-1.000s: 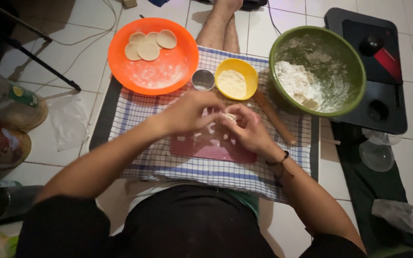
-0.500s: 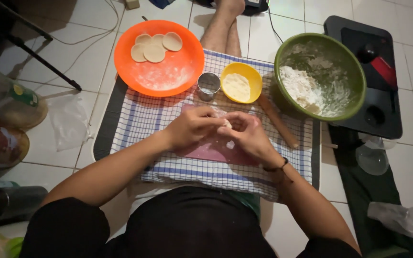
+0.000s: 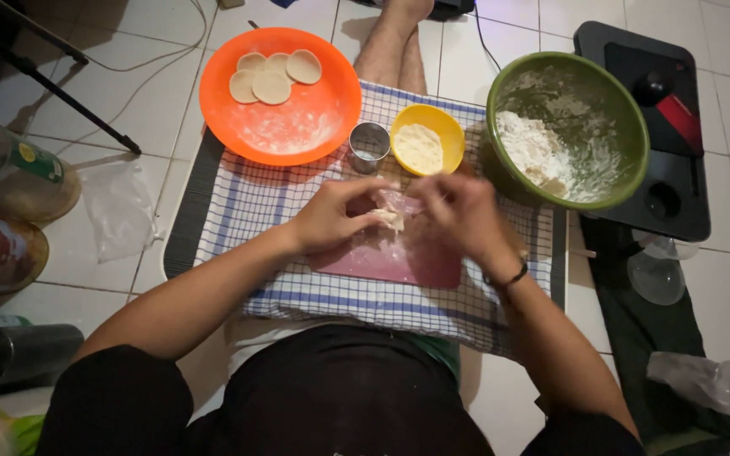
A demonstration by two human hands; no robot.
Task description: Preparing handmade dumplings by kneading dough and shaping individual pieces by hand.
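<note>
Left hand [image 3: 331, 221] and right hand [image 3: 458, 211] meet over pink board [image 3: 399, 262], both grips pinched on small dough piece [image 3: 392, 218] between fingertips. Risk: floury dough tears or sticks if pressed hard; elbow may nudge green flour bowl [image 3: 627, 110].

The soft, matt lump of pale dough [image 3: 392, 218] lies over a smooth pink plastic board [image 3: 399, 257] dusted with flour, itself on a woven blue-and-white checked cloth [image 3: 251, 203]. The round orange plastic plate [image 3: 285, 122] and big green plastic bowl [image 3: 618, 110] look glossy but flour-coated. The small metal cutter ring [image 3: 369, 145] shines, and the white floor tiles [image 3: 154, 93] are glazed.
</note>
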